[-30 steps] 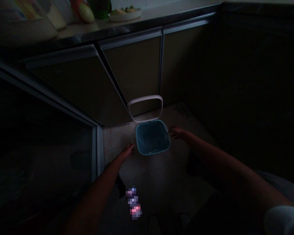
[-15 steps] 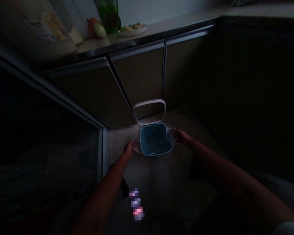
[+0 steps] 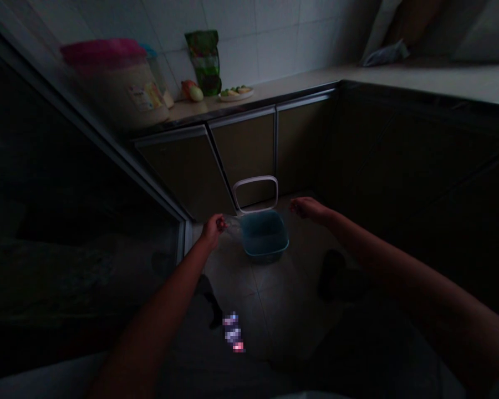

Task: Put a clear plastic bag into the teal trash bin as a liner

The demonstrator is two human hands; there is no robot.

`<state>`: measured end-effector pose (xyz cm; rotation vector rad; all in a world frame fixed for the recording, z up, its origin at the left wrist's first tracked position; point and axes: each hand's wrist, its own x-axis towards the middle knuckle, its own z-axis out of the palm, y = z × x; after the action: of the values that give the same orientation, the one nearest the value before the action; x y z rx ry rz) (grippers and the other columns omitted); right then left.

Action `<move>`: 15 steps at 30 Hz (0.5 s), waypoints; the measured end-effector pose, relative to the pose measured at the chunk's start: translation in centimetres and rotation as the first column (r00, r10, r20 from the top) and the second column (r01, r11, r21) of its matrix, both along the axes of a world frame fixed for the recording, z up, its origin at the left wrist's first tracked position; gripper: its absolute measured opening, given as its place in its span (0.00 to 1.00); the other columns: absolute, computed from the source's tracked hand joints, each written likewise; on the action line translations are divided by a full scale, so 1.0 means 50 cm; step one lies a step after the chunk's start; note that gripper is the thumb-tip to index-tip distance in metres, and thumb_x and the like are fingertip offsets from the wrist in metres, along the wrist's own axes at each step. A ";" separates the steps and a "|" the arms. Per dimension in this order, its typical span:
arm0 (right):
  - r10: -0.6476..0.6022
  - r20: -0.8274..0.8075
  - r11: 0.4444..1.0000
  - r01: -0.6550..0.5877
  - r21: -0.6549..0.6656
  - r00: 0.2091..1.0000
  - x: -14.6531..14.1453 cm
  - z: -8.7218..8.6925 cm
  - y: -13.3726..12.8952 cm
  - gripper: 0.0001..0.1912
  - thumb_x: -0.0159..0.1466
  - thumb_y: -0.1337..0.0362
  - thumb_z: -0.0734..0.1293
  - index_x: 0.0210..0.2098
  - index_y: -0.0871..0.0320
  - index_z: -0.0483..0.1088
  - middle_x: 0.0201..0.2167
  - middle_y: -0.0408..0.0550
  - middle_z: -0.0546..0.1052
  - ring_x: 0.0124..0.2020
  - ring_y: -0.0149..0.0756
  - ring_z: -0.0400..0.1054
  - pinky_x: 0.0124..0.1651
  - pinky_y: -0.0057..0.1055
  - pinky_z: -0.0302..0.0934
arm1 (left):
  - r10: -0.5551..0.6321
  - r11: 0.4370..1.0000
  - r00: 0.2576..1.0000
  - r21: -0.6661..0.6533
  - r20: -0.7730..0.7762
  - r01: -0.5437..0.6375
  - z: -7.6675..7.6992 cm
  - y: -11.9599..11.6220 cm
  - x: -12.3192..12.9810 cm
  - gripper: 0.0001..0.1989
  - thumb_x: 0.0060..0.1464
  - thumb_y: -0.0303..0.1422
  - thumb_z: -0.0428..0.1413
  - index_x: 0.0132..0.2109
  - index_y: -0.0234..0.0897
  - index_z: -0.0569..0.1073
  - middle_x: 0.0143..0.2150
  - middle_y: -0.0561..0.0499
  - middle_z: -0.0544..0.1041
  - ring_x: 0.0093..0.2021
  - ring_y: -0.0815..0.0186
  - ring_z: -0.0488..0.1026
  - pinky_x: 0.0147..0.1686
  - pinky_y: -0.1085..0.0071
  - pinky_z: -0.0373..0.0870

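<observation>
On the tiled floor stands a blue-green trash bin [image 3: 265,254], its pale ring-shaped rim frame [image 3: 255,179] tipped up behind it against the cabinets. A clear plastic bag [image 3: 234,226] lines the bin. My left hand [image 3: 213,228] is closed on a gathered part of this bag, left of the bin and level with its opening. Beyond the bin's right edge, my right hand [image 3: 310,209] is closed too, its fingers pinched. The bag's film is too faint in the dim light to make out at that hand.
Low cabinets [image 3: 243,145] stand behind the bin. The counter [image 3: 270,95] above bears a large jar with a pink lid [image 3: 108,55], a green pouch [image 3: 205,64], an onion [image 3: 196,93] and a plate of food [image 3: 235,96]. A glass door [image 3: 166,244] is at left.
Both hands have risen from the bin's sides to a higher position, the left one drawing the bag outward. The view has tilted up, showing more of the counter and wall.
</observation>
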<state>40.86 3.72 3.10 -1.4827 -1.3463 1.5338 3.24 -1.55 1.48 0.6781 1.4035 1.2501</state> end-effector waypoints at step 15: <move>0.113 0.217 0.924 -0.183 0.336 0.970 0.078 0.276 -0.150 0.22 0.66 0.44 0.70 0.33 0.57 0.80 0.28 0.49 0.76 0.27 0.34 0.68 0.30 0.29 0.63 | -0.285 0.877 0.958 0.393 -0.037 0.276 0.313 -0.211 0.019 0.12 0.62 0.39 0.57 0.40 0.33 0.80 0.27 0.51 0.76 0.29 0.65 0.76 0.36 0.69 0.76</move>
<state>44.75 -3.77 16.90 -1.3494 -1.7801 1.1723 4.17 -12.10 17.12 1.1014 0.9918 1.3102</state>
